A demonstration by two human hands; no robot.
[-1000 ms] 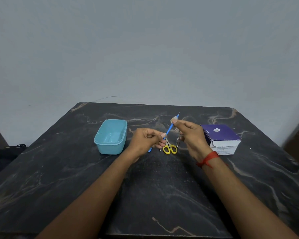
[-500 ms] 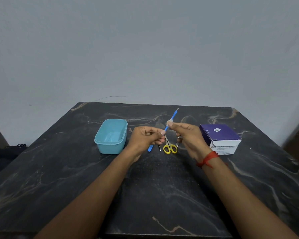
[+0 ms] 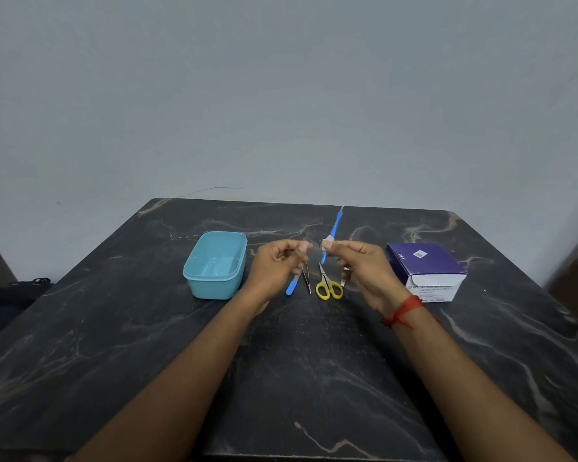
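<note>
My right hand [image 3: 364, 268] pinches the blue tool [image 3: 336, 225] between thumb and forefinger, low on its shaft, so it stands tilted above the table [image 3: 114, 328] with its tip pointing away from me. My left hand [image 3: 276, 266] is just beside it, fingers curled, thumb and forefinger tips together; whether they hold anything I cannot tell. A blue handle end [image 3: 291, 289] shows beneath that hand. Tweezers [image 3: 307, 280] and yellow scissors [image 3: 329, 289] lie between the teal tub [image 3: 211, 288] and the purple box [image 3: 426, 271]
</note>
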